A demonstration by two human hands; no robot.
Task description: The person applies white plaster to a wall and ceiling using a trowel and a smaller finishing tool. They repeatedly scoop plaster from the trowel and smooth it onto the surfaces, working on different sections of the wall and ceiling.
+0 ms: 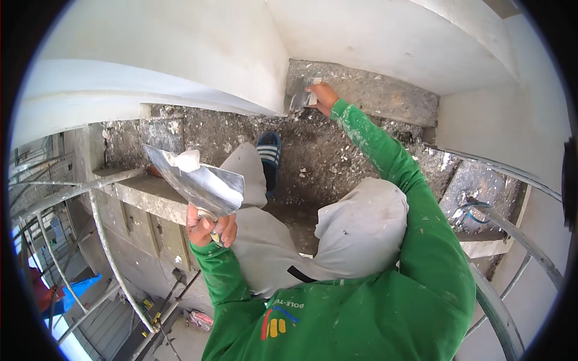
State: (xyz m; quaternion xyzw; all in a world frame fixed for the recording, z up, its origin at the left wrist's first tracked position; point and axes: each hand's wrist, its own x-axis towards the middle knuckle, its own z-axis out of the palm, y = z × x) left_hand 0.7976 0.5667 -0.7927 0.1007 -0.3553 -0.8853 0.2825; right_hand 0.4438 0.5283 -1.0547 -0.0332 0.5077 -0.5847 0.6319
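Observation:
My left hand [211, 227] is closed round the handle of a steel plastering trowel [198, 188], held up in front of my left leg. White plaster [185, 161] sits in a lump and a smear on its blade. Farther ahead, my right arm reaches out to the foot of the white wall. There my right hand [324, 98] grips a putty knife [300, 99], its thin blade close to the wall's lower corner. Whether the blade touches the wall I cannot tell. The knife's handle is mostly hidden by my fingers.
I squat on a rough ledge [319, 159] strewn with white crumbs, one foot in a striped slide sandal [269, 153]. White walls [385, 42] rise ahead. Scaffold pipes [105, 231] stand at the left over a drop, and more pipes [521, 231] at the right. A blue sheet [78, 292] hangs lower left.

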